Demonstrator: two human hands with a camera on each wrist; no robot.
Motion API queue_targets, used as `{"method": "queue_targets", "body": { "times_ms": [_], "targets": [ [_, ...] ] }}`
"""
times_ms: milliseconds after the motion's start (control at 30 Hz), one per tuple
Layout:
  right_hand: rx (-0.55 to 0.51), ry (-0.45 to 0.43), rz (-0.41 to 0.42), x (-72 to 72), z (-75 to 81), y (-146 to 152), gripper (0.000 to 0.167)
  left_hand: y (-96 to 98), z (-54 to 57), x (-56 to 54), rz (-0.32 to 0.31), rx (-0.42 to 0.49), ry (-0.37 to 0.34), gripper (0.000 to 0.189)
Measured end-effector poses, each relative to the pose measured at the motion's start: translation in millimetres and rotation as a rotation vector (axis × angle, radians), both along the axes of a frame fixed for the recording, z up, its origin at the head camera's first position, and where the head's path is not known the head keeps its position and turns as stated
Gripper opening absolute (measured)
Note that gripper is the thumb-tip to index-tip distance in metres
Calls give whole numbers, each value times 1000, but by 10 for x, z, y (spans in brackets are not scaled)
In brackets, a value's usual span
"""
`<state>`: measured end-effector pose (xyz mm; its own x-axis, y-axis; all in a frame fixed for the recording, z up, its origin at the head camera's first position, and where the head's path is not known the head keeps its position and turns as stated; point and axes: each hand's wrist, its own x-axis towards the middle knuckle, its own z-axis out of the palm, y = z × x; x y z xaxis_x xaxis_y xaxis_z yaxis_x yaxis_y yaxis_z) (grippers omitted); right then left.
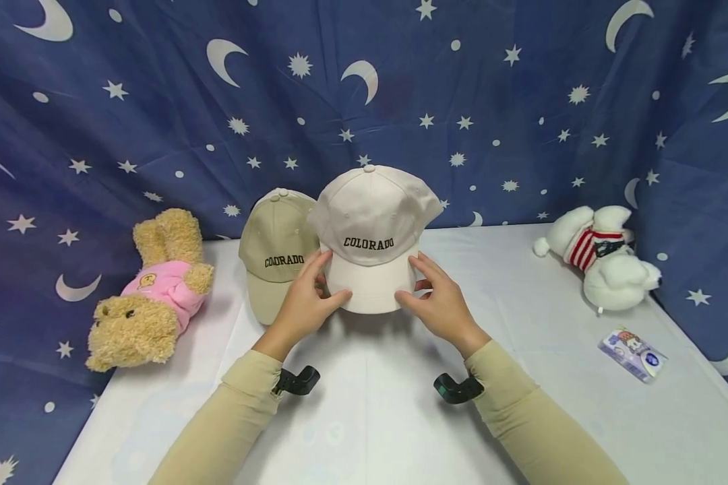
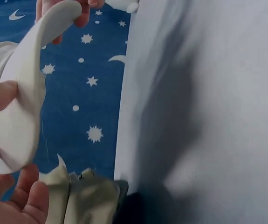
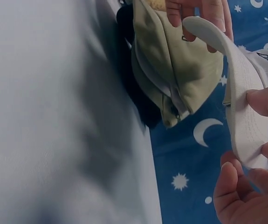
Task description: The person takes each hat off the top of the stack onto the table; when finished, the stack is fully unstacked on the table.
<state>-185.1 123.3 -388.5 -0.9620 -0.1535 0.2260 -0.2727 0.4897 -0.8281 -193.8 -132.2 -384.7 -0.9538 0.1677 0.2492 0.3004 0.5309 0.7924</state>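
Both hands hold a cream baseball cap (image 1: pixel 370 215) by the two side edges of its brim, its dark COLORADO lettering facing me in the head view. My left hand (image 1: pixel 305 300) pinches the brim's left edge, thumb on top and fingers beneath. On the opposite edge my right hand (image 1: pixel 441 304) pinches likewise. The left wrist view shows the curved brim (image 2: pixel 19 107) lifted off the table, and so does the right wrist view. Beside it on the left, partly hidden by the cream cap and my left hand, is a khaki COLORADO cap (image 1: pixel 276 236) with something dark behind it.
A teddy bear (image 1: pixel 136 327) in a pink top lies at the table's left edge. On the right lie a white plush toy (image 1: pixel 613 279) in a striped top and a small colourful packet (image 1: pixel 633 353). A blue moon-and-star curtain (image 1: pixel 400 67) hangs behind the white table (image 1: pixel 364 417).
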Motion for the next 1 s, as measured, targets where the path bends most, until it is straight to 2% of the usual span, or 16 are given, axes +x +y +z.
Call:
{"method": "queue_targets", "body": {
  "times_ms": [300,767,1000],
  "targets": [
    [-7,4,-30,-17,-34,132,72,201,-25,-55,35,48,24,76],
    [25,-15,-81,-87,-110,289,72,428,-137,-180,-23,98,-12,73],
    [56,-27,-89,-100,-117,343,72,502,-216,-216,-29,99,-41,71]
  ]
}}
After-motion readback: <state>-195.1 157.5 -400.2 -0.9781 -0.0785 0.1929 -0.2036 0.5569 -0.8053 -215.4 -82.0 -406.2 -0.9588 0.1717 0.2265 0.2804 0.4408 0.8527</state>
